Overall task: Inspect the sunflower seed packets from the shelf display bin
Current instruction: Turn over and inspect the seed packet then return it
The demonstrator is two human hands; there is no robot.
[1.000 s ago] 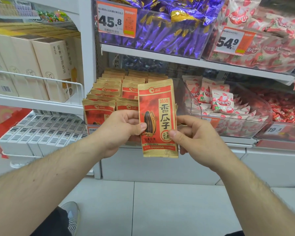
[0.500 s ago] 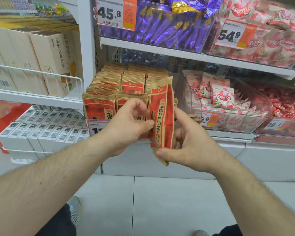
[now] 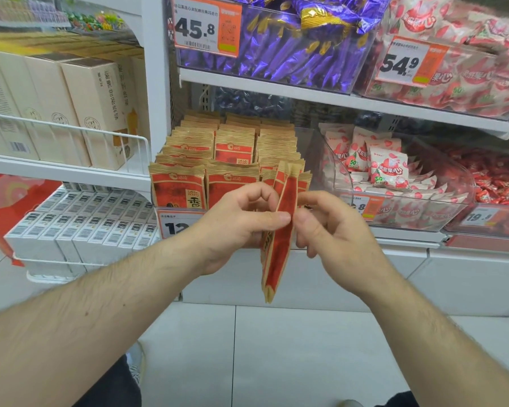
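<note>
A red and tan sunflower seed packet point(image 3: 279, 245) hangs edge-on in front of the shelf, held between both hands. My left hand point(image 3: 235, 224) pinches its left face with thumb and fingers. My right hand point(image 3: 332, 227) grips it from the right, thumb against the packet. Behind them a clear display bin point(image 3: 315, 148) holds several rows of the same packets point(image 3: 232, 148) standing upright, with a price tag partly hidden by my left hand.
To the right sits a clear bin of pink strawberry candy bags point(image 3: 388, 168). Purple wrapped sweets point(image 3: 291, 45) fill the shelf above. Cream boxes point(image 3: 94, 107) and white boxes point(image 3: 80, 227) stand behind wire rails on the left. Pale floor tiles lie below.
The packet has turned from facing me to edge-on. Both hands shifted their hold around it and stayed in front of the bin.
</note>
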